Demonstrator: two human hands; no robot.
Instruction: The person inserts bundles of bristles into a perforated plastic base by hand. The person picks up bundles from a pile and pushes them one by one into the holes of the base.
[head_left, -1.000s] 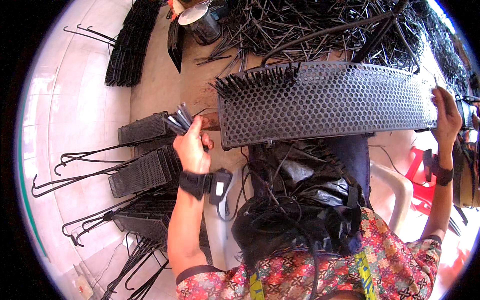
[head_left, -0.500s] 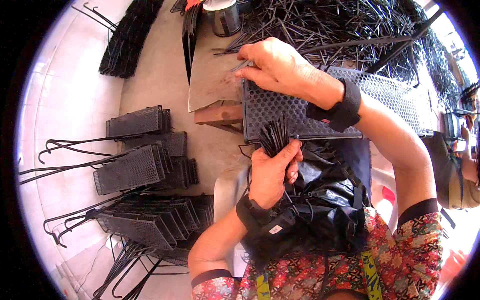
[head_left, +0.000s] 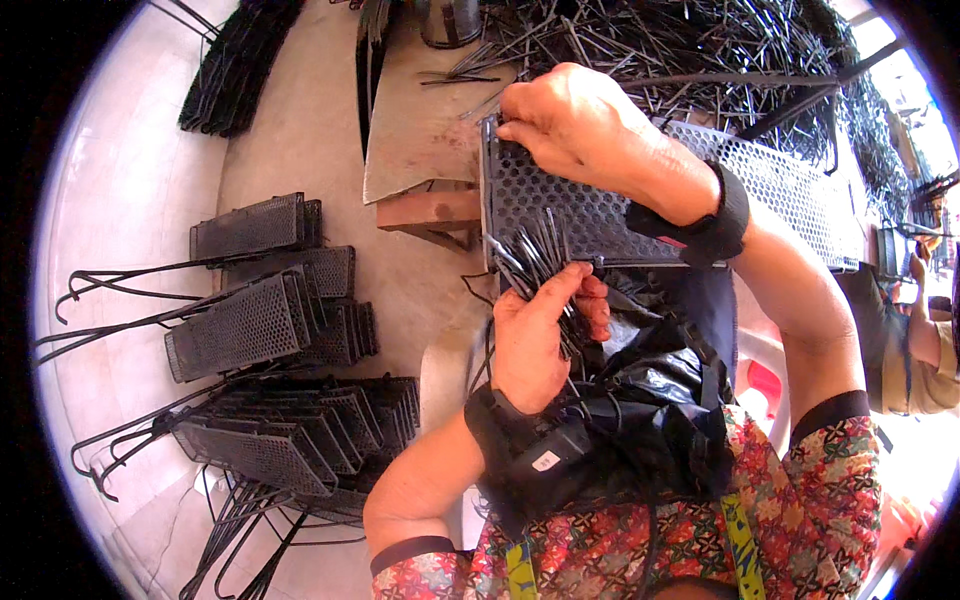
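A bundle of thin black strips [head_left: 535, 255] stands fanned out of my left hand [head_left: 540, 335], which is closed around its lower part. Just beyond it lies a dark perforated panel [head_left: 600, 225] with round holes and a raised rim. My right hand [head_left: 575, 115] is at the panel's far left corner, its fingers curled and pinched against the rim. Whatever sits between those fingertips is hidden. A black bag-like cover [head_left: 650, 370] lies across my lap under the left hand.
A large heap of loose black strips [head_left: 680, 45] fills the far side. Beside it are a metal can [head_left: 450, 22] and a worn board [head_left: 410, 150]. Stacked perforated panels with long hooked rods [head_left: 260, 440] stand at left. Another person [head_left: 915, 350] sits at far right.
My right hand has gone from beyond the panel's edge, where it pinched a thin strip, down onto its far left corner. The strips in my left hand lean and spread more.
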